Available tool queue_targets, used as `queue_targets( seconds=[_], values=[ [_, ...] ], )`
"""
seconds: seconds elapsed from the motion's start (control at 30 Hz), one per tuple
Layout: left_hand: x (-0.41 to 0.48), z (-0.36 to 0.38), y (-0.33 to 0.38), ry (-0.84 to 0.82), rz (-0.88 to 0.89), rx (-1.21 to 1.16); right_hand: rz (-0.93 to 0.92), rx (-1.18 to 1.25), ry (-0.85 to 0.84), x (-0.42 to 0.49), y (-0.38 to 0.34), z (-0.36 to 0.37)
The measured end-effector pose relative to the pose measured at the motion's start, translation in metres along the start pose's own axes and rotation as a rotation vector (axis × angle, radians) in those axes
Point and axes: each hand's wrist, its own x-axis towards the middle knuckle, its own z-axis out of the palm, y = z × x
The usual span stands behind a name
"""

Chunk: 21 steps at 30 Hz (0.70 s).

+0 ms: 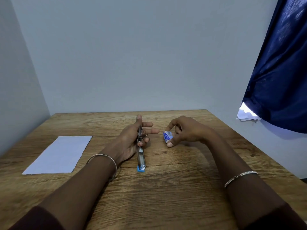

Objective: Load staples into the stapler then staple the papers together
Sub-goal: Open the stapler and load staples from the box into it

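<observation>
The wooden bench [166, 188] fills the lower half of the head view; its far edge meets a plain wall, and its left edge runs close to a side wall.

Left hand [131, 140]: palm turned toward the right, thumb raised, index and middle fingers extended, lower fingers curled around the stapler [140, 151]. The stapler is a long metal unit with a blue end piece. It runs lengthwise toward the person, and the blue end rests on or just above the bench surface; contact cannot be confirmed.

Right hand [184, 131]: fingers curved downward, thumb and fingertips closed on the staple box [167, 136], a small blue and white carton. The box sits at bench level, just beside the extended left fingers but apart from them.

The papers [58, 156] lie flat on the left part of the bench, well apart from both hands, with their near left corner close to the left bench edge.

Open surface: a broad bare area lies between the forearms and the near edge, and another strip lies between the hands and the far edge.

A dark blue curtain [280, 72] hangs at the right, clear of the bench's right edge. Each wrist carries a bangle [240, 177].
</observation>
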Motion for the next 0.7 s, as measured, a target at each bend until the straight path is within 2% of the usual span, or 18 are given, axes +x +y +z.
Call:
queue_targets(
  seconds=[0.13, 0.2, 0.33, 0.43, 0.53, 0.7],
  values=[
    [-0.002, 0.002, -0.001, -0.023, -0.001, 0.006, 0.049, -0.032, -0.040, 0.001, -0.001, 0.003],
    [-0.003, 0.004, 0.000, -0.036, 0.004, -0.026, 0.083, 0.047, -0.002, 0.000, 0.000, 0.002],
    [-0.005, 0.005, 0.000, -0.084, -0.036, -0.180, 0.221, 0.456, 0.241, 0.005, -0.004, -0.003],
    [-0.005, 0.005, 0.000, -0.107, -0.083, -0.268, 0.305, 0.801, 0.180, 0.005, -0.014, -0.007],
    [-0.005, 0.005, 0.000, -0.118, -0.127, -0.310, 0.232, 0.998, 0.070, 0.002, -0.022, -0.004],
    [-0.001, 0.002, -0.003, -0.154, -0.141, -0.348, 0.086, 1.047, 0.169, 0.000, -0.037, 0.011]
  ],
)
